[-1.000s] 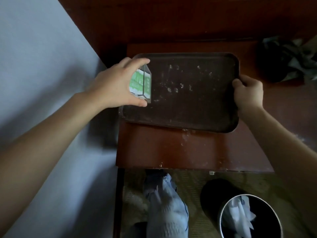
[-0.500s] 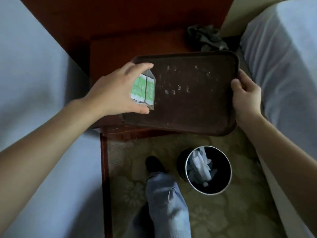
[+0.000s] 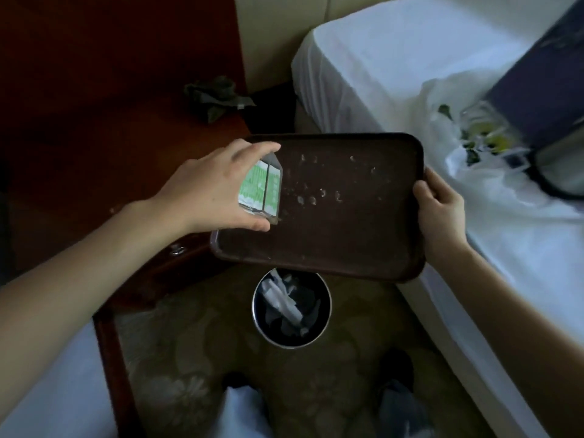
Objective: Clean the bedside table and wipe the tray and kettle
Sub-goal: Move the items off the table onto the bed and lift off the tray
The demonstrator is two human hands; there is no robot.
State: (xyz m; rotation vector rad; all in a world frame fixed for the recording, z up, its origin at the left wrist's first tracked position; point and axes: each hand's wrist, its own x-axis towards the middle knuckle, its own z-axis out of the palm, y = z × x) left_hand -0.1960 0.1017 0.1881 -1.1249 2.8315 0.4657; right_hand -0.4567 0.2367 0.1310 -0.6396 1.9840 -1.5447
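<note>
A dark brown tray (image 3: 341, 235) with pale crumbs and ring marks is held in the air over the carpet, its near edge above a round bin (image 3: 291, 308). My right hand (image 3: 439, 210) grips the tray's right rim. My left hand (image 3: 218, 188) is at the tray's left end, closed on a clear acrylic stand holding a green-and-white card (image 3: 262, 188); whether it also grips the rim is hidden. The reddish wooden bedside table (image 3: 94, 159) lies to the left, with a crumpled dark cloth (image 3: 215, 98) at its back corner. No kettle is clearly visible.
A white-sheeted bed (image 3: 410, 74) fills the right, with a white plastic bag (image 3: 467, 143) and a dark purple object (image 3: 537, 99) on it. The bin contains crumpled white paper. My legs and shoes stand on patterned carpet (image 3: 196, 358) below. Another white bed edge is at lower left.
The tray has been lifted off the bedside table and carried right, now over the bin. The view swung right, revealing the bed. Both hands keep their grips.
</note>
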